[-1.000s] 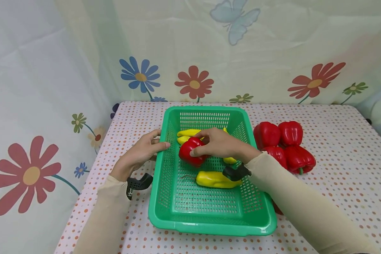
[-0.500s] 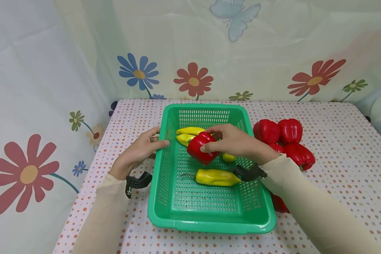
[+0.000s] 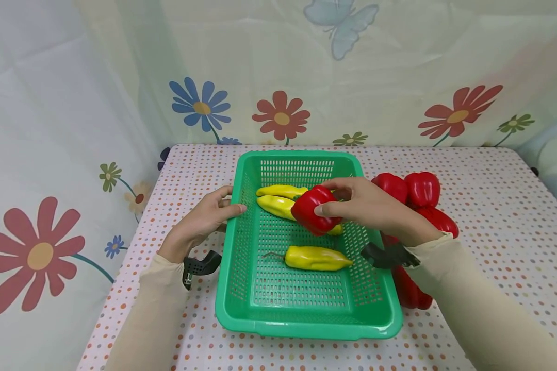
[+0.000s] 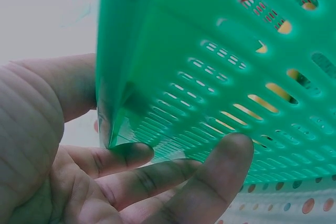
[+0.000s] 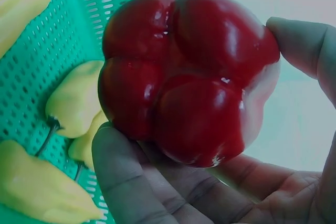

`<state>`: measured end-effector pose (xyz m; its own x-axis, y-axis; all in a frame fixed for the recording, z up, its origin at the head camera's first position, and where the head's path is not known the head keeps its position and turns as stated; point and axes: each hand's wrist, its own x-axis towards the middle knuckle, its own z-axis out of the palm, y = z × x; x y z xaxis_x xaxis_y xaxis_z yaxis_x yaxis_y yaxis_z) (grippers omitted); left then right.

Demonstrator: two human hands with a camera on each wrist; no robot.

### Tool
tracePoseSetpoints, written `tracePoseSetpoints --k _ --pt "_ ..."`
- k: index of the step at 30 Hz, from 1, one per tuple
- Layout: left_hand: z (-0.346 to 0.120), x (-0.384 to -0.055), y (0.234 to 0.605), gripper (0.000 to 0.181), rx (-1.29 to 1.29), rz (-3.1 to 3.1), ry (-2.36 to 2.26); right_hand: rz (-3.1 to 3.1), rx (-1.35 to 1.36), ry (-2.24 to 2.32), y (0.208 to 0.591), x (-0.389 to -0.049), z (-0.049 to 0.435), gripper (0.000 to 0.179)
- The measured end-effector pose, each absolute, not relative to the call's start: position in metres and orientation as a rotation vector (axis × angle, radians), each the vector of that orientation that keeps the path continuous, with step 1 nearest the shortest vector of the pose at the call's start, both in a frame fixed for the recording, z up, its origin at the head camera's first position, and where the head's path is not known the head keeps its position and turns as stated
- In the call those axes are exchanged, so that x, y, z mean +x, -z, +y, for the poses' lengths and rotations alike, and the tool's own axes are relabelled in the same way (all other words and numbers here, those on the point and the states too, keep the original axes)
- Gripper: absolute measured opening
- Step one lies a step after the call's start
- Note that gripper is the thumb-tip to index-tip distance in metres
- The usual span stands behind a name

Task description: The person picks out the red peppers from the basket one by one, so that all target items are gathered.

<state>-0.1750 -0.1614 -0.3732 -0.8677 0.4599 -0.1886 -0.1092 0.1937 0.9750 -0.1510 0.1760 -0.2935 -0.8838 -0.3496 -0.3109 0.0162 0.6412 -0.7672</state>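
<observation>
My right hand (image 3: 373, 208) grips a glossy red bell pepper (image 3: 312, 211) over the green basket (image 3: 306, 329). The right wrist view shows the lobed end of that bell pepper (image 5: 189, 77), with the thumb on one side and fingers curled below it. At the basket's left side, my left hand (image 3: 206, 216) holds the rim, thumb over the top and fingers along the outer wall (image 4: 173, 93). Inside the basket lie several long yellow peppers; one yellow pepper (image 3: 316, 258) lies crosswise in the middle, and another yellow pepper (image 3: 275, 205) sits farther back, partly covered by the red one.
Several red bell peppers (image 3: 422, 189) are clustered on the dotted tablecloth (image 3: 501, 226) right of the basket. Another red bell pepper (image 3: 410, 293) rests against the basket's right side, partly hidden by my right arm. A flowered curtain (image 3: 353, 77) hangs behind the table.
My right hand has moved right inside the basket with the red bell pepper, uncovering more of the yellow peppers at the back. My left hand has stayed on the rim.
</observation>
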Motion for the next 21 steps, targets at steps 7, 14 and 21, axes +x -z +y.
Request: tracePoseSetpoints --k 7,14,21 --pt "-0.161 -0.174 0.373 0.058 0.322 2.037 -1.716 2.494 -0.252 1.129 0.294 -0.142 0.193 0.079" --pt "-0.16 -0.174 0.373 0.058 0.316 2.03 -1.722 2.538 -0.218 1.177 0.295 -0.126 0.216 0.082" --pt "-0.161 -0.175 0.373 0.06 0.315 2.034 -1.724 2.54 -0.166 1.224 0.291 -0.111 0.231 0.084"
